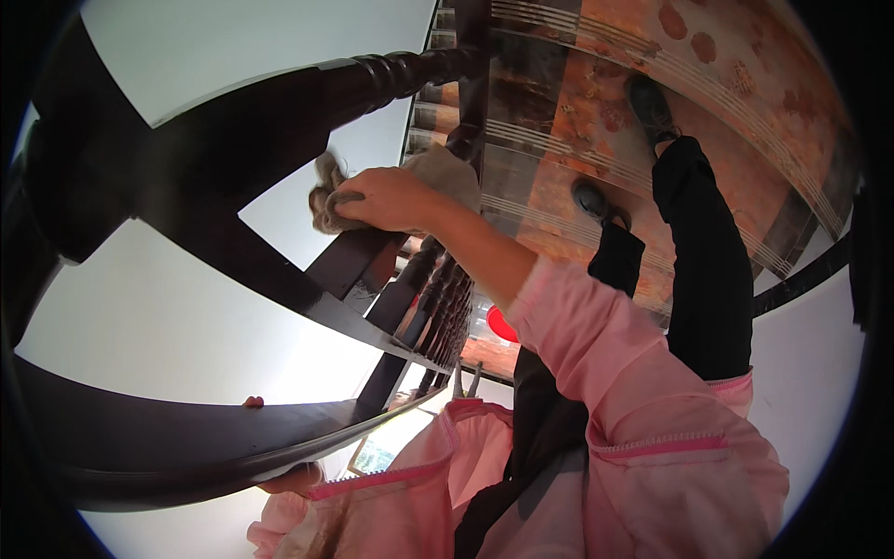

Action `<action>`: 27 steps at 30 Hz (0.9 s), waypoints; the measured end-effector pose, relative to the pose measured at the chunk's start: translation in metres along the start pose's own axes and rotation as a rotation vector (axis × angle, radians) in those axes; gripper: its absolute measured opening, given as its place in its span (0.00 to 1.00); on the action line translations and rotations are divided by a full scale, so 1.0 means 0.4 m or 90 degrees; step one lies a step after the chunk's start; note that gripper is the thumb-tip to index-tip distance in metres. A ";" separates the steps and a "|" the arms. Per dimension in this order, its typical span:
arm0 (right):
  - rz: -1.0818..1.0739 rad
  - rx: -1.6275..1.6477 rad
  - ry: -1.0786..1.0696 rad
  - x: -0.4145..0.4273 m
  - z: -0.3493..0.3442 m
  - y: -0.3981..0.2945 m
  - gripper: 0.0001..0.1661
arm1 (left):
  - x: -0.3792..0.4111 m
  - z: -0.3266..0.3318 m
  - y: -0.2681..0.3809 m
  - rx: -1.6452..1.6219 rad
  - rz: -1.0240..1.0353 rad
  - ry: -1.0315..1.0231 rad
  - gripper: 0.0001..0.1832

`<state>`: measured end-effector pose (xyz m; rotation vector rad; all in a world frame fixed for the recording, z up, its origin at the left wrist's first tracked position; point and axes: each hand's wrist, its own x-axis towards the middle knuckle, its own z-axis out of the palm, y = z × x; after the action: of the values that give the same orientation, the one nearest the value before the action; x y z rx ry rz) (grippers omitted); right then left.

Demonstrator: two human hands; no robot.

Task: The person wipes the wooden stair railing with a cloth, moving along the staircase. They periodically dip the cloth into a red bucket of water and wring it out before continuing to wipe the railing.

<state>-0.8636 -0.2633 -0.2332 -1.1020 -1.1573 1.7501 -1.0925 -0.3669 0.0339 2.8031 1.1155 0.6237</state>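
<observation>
My right hand (387,199) grips a bunched grey-brown cloth (443,175), pressed at a dark wooden baluster (356,262) of the stair railing. Part of the cloth bulges past my fingers on the left, and the rest hangs behind my wrist. Lower left, my left hand (292,479) is wrapped around the dark wooden handrail (209,447); one fingertip shows over its far edge, while the rail hides most of the fingers.
Turned balusters (436,300) run in a row down the railing. My shoes stand on brown patterned stair treads (601,126) with pale grooved strips. A red round object (501,324) shows below my right forearm. Another dark rail (803,276) curves along the right wall.
</observation>
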 end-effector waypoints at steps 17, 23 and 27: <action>-0.182 0.202 0.404 -0.283 0.274 -0.054 0.30 | 0.050 0.002 0.050 -0.025 -0.124 -0.025 0.31; -0.035 0.381 0.490 -0.180 0.214 0.133 0.31 | 0.057 0.001 0.055 -0.042 -0.153 -0.038 0.30; -0.037 0.314 0.377 -0.114 0.107 0.132 0.24 | 0.064 0.011 0.059 -0.042 -0.171 -0.034 0.30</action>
<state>-0.8941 -0.3333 -0.2623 -1.1423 -0.3655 1.4079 -1.0588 -0.3669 0.0433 2.5358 1.4003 0.5448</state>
